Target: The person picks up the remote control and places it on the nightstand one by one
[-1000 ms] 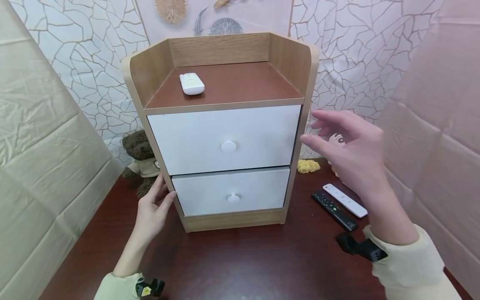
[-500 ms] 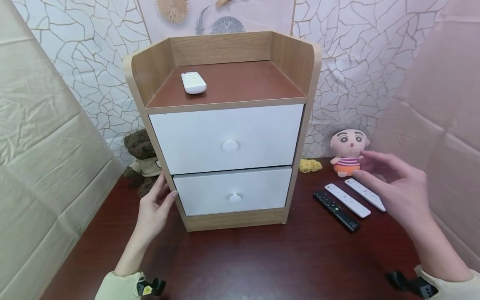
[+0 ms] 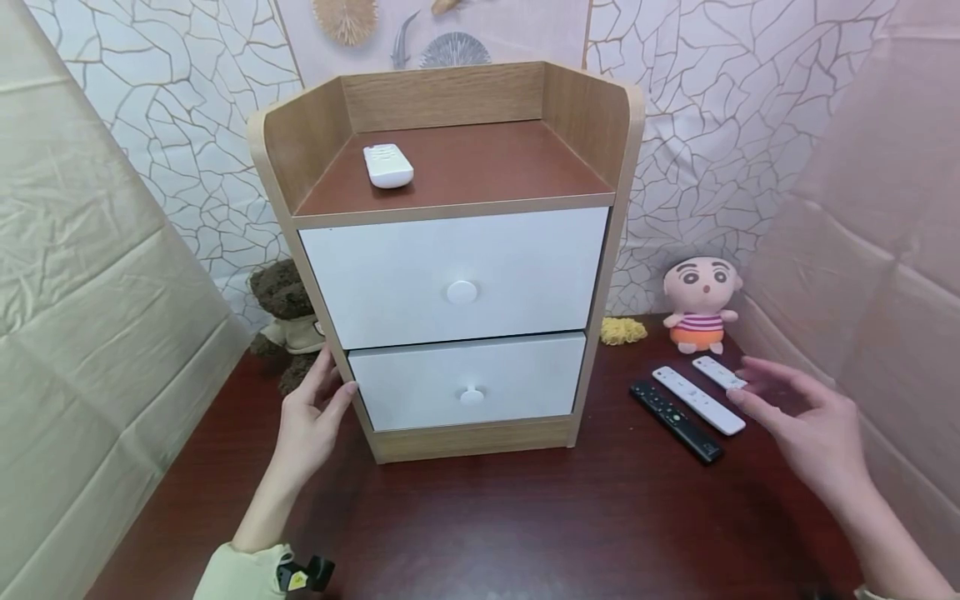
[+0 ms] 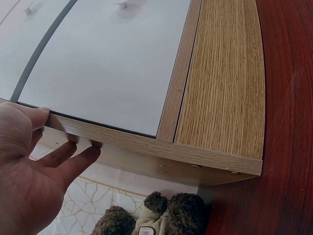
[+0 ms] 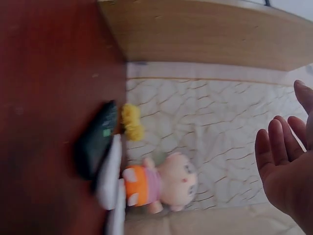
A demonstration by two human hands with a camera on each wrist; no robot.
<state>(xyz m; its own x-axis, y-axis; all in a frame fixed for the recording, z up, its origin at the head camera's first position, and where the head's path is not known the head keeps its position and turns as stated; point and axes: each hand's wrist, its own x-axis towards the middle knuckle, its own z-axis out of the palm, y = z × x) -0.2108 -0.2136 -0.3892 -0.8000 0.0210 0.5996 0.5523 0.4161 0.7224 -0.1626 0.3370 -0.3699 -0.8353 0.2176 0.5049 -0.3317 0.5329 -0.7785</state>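
My left hand [image 3: 307, 421] grips the left edge of a small wooden cabinet [image 3: 472, 437], low down. In the left wrist view its thumb lies on the front edge and its fingers [image 4: 80, 164] touch the outer side panel. The cabinet's two white drawers, the upper drawer [image 3: 390, 275] and the lower drawer [image 3: 412, 392], are closed. My right hand [image 3: 817, 425] hovers over a white remote control [image 3: 716, 371], fingers loosely bent and holding nothing; it hides the remote's near end. Beside that lie a second white remote [image 3: 699, 402] and a black remote [image 3: 675, 422].
A white handset-like remote [image 3: 388, 167] lies on the cabinet's top. Behind the remotes sits a plush doll [image 3: 701, 304], with a yellow fluffy thing [image 3: 622, 331] to its left. A brown teddy bear [image 3: 281, 292] is behind the cabinet's left side. Fabric walls enclose the table.
My right hand has moved from beside the cabinet's upper right side, rightward and down to the remotes, bringing the doll into view. The left hand has stayed on the cabinet edge.
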